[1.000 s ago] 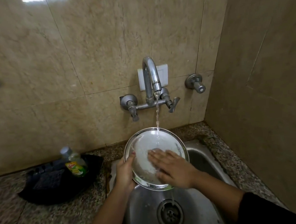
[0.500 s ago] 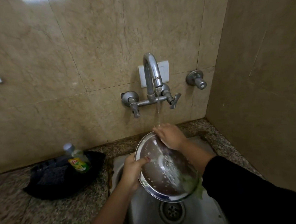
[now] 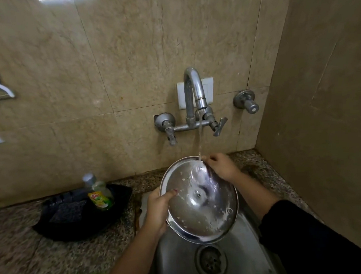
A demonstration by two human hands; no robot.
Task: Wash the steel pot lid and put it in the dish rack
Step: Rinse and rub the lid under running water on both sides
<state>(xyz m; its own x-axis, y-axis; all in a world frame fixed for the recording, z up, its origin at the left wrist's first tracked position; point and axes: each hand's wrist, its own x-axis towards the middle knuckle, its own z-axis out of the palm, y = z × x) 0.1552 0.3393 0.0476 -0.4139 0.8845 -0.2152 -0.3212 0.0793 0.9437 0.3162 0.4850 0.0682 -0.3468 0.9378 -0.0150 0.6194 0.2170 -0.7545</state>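
Note:
The round steel pot lid is held tilted over the steel sink, its hollow inner side facing me with foam specks on it. My left hand grips its left rim, thumb on the inside. My right hand holds the far top rim, fingers curled over the edge. Water from the tap falls in a thin stream onto the lid's upper part and spreads across it. No dish rack is in view.
A black tray on the granite counter at the left holds a dark scrub pad and a dish soap bottle. The sink drain lies below the lid. Tiled walls close in behind and at the right.
My right hand went from rubbing the lid's face to gripping its far rim. The lid tilted toward me and the stream now runs over its inner side.

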